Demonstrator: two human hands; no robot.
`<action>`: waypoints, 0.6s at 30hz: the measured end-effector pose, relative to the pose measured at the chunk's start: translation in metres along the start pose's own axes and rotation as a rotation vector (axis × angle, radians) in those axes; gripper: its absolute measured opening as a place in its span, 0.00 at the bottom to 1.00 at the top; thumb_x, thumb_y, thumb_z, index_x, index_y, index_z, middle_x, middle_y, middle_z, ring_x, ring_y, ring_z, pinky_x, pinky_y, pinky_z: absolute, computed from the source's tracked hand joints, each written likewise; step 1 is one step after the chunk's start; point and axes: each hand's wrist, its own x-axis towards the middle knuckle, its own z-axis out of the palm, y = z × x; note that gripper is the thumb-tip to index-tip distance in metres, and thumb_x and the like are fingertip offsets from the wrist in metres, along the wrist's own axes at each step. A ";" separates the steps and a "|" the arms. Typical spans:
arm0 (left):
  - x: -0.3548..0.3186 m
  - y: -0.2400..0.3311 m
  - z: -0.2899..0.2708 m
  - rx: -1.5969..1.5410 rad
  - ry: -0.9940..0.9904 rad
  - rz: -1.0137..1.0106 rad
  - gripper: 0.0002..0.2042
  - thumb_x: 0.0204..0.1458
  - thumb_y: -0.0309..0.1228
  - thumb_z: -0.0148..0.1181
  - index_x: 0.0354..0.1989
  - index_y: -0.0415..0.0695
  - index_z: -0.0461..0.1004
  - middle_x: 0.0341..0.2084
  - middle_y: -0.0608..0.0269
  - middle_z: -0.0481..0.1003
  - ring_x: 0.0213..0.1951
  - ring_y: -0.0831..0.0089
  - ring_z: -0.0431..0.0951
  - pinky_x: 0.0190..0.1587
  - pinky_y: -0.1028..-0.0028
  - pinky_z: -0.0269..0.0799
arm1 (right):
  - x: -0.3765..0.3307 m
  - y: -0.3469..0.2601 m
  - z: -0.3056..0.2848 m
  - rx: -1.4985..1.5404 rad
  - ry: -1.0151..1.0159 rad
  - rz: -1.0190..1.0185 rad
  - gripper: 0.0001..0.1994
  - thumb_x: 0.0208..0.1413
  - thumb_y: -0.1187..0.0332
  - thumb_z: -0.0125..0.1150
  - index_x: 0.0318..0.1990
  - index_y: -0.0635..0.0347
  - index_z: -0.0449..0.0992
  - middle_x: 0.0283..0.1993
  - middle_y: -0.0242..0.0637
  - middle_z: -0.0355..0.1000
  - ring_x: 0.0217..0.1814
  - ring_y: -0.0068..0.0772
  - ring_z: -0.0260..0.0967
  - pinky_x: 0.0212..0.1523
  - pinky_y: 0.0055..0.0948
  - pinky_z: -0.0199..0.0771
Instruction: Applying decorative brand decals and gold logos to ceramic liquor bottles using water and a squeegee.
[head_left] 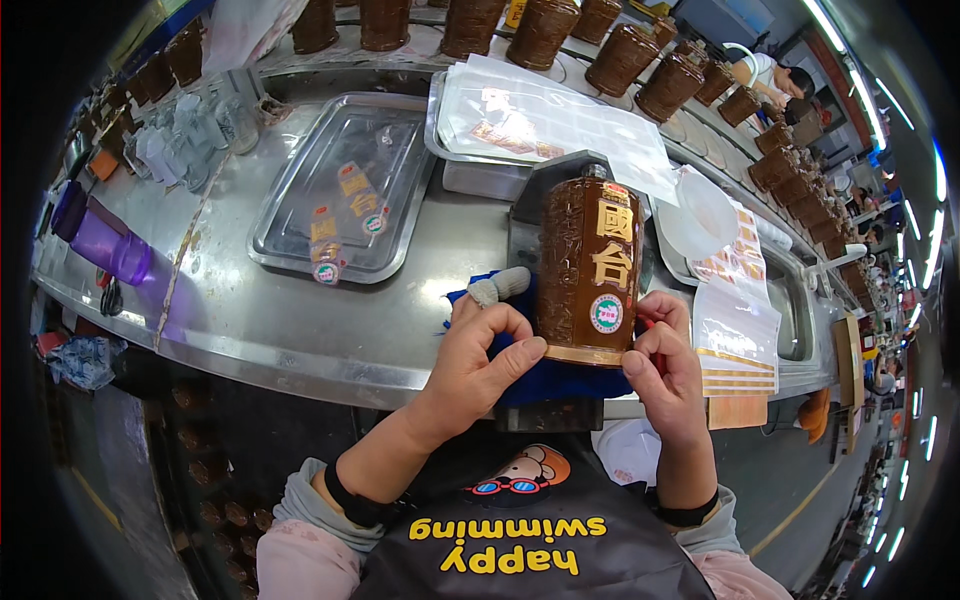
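Framing a brown bottle from both sides

The bottle sits straight ahead of me, between my hands, propped on a dark stand with blue cloth under its near end. Its long axis runs away from me: neck at the far end, foot toward my body, gold lettering and a round sticker facing up at me. I cannot tell exactly how steeply it tilts.

My left hand is at the lower left side, thumb tip at the end of the gold band round the foot, and a pale finger sleeve higher up beside the wall. That hand is loosely bent — not wrapped round the bottle — and whether it bears any weight I cannot tell.

My right hand is at the lower right corner, thumb and forefinger drawn nearly together. What they pinch, if anything, is too small to make out. Neither hand is clearly nearer; the band runs crosswise between the two thumbs — square to the bottle's length.
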 end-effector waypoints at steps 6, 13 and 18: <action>-0.003 -0.004 0.000 0.014 0.027 0.020 0.08 0.55 0.36 0.60 0.34 0.44 0.73 0.58 0.43 0.63 0.58 0.54 0.60 0.62 0.60 0.50 | 0.000 0.000 0.000 -0.023 -0.003 -0.015 0.10 0.52 0.71 0.62 0.25 0.60 0.66 0.53 0.45 0.55 0.58 0.36 0.54 0.59 0.31 0.54; -0.023 -0.006 0.001 0.420 0.417 0.287 0.09 0.49 0.25 0.60 0.40 0.43 0.73 0.42 0.54 0.75 0.46 0.52 0.67 0.55 0.60 0.58 | 0.000 0.002 -0.001 -0.048 0.001 -0.009 0.11 0.52 0.70 0.62 0.25 0.60 0.66 0.53 0.45 0.56 0.57 0.37 0.54 0.61 0.33 0.53; -0.036 0.000 0.016 0.442 0.316 0.615 0.15 0.50 0.21 0.60 0.47 0.42 0.75 0.42 0.52 0.75 0.47 0.59 0.69 0.50 0.65 0.63 | 0.000 0.002 0.000 -0.054 0.002 -0.019 0.11 0.52 0.68 0.62 0.25 0.59 0.65 0.52 0.45 0.56 0.57 0.38 0.53 0.62 0.35 0.51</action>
